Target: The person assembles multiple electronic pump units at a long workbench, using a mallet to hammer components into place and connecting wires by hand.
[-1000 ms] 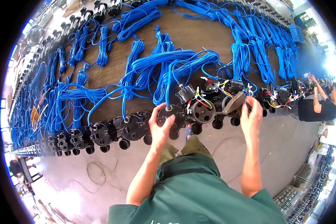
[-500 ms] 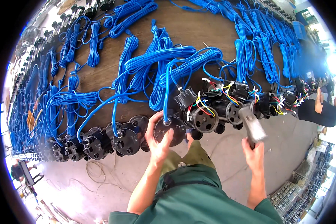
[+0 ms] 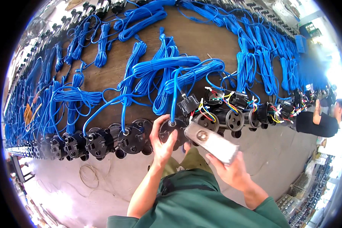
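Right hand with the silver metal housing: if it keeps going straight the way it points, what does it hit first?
Probably the round black pump end that the left hand grips; the silver housing in the right hand points there, though depth is unclear.

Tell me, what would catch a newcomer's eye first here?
The bundles of bright blue cable spread all across the long brown workbench, most likely. Along its near edge runs a row of round black pump units. The left hand grips one black unit at the end of a blue cable, while the right hand holds a shiny metal cylinder beside it.
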Demonstrator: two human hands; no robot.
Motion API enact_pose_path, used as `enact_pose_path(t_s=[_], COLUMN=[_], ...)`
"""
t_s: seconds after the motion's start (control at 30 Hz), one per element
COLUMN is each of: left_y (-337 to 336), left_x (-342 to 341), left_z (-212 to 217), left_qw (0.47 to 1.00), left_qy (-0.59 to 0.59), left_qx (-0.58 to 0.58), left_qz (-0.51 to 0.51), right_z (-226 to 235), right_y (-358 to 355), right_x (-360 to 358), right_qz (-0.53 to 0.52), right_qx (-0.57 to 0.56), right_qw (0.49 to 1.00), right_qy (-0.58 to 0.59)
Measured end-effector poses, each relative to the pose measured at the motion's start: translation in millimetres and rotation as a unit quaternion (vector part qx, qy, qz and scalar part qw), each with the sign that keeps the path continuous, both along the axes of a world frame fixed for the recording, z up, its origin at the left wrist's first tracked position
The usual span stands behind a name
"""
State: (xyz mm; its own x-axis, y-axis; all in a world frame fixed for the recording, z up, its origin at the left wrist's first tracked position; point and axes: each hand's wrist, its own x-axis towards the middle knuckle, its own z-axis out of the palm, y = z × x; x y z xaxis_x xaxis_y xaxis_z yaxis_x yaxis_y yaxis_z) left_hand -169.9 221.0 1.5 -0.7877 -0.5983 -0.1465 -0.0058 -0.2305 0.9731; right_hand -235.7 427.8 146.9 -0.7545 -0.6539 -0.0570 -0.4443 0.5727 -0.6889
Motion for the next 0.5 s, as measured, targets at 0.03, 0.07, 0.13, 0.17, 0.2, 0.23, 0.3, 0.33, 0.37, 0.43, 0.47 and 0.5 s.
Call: enact_pose_path(t_s=[0.03, 0.07, 0.13, 0.17, 0.2, 0.23, 0.3, 0.33, 0.37, 0.43, 0.47, 0.5], left_y=[0.7, 0.7, -0.8, -1.5, -0.8, -3.7, -7.4, -12.2, -10.9, -13.1, -12.5, -12.7], left_x=[-1.6, -3.5, -3.2, -2.3, -1.3, -3.1, 3.2, 7.0, 9.4, 6.3, 5.1, 3.9], left_z=[4.1, 8.4, 1.2, 0.8, -1.0, -2.4, 2.8, 2.6, -8.2, -11.6, -15.7, -15.7], left_qw=[1.0, 0.999, 0.999, 0.999, 0.998, 0.982, 0.965, 0.947, 0.963, 0.954, 0.951, 0.952], left_qy=[-0.012, -0.024, 0.0, -0.003, -0.007, 0.022, 0.093, 0.136, 0.104, 0.076, 0.075, 0.083], left_qx=[0.009, 0.018, -0.037, -0.047, -0.054, -0.185, -0.242, -0.289, -0.245, -0.288, -0.299, -0.295], left_qz=[-0.011, -0.023, -0.013, -0.01, -0.01, 0.018, 0.032, 0.024, -0.027, -0.024, -0.02, -0.014], right_z=[-8.7, -18.8, -10.6, 5.6, 22.8, 29.5, 64.3, 73.3, 71.2, 52.7, 31.9, 10.4], right_y=[-3.3, -6.5, -14.0, -15.5, -20.4, -21.6, -29.1, -32.2, -38.3, -45.8, -46.9, -48.6], right_x=[1.0, 1.5, -4.0, -5.9, -5.1, -4.9, 2.2, 6.8, 10.1, 10.5, 12.5, 13.9], right_qz=[-0.008, -0.018, -0.031, -0.044, -0.061, -0.049, -0.017, -0.001, 0.007, 0.106, 0.086, 0.07], right_qx=[0.065, 0.129, 0.108, 0.097, 0.09, 0.06, 0.015, -0.008, -0.087, -0.096, -0.021, 0.059], right_qw=[0.998, 0.991, 0.993, 0.991, 0.986, 0.991, 0.998, 0.999, 0.995, 0.982, 0.993, 0.995], right_qy=[0.006, 0.013, -0.033, -0.079, -0.125, -0.105, -0.062, -0.047, -0.053, 0.122, 0.084, 0.051])
